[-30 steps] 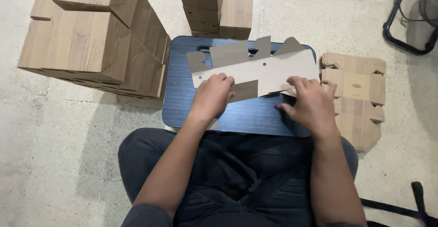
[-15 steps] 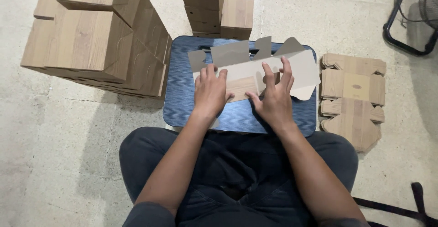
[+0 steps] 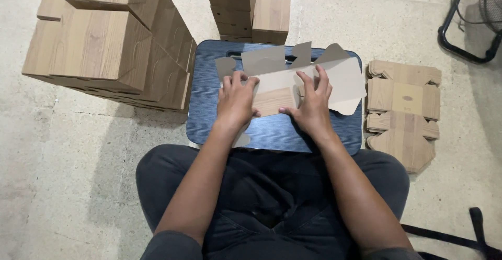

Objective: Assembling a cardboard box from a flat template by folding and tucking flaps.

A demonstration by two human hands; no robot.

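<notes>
A flat cardboard box blank [image 3: 334,77], grey inside with a wood-grain outer face, lies on a dark blue lap tray [image 3: 272,132] over my knees. My left hand [image 3: 236,100] presses down on the blank's left part, fingers curled over a folded panel. My right hand [image 3: 312,103] sits just right of the middle, fingers spread and gripping the fold. A wood-grain panel [image 3: 274,100] shows between the two hands. Several grey flaps stick up along the blank's far edge.
A pile of assembled wood-grain boxes [image 3: 110,45] stands at the left, and a taller stack [image 3: 246,6] behind the tray. Flat unfolded blanks [image 3: 402,111] lie stacked on the concrete floor at the right. A black metal stand [image 3: 465,24] is at the top right.
My right hand has slid left from the blank's right end to near its middle. A panel has been folded over, showing the wood-grain face between my hands.
</notes>
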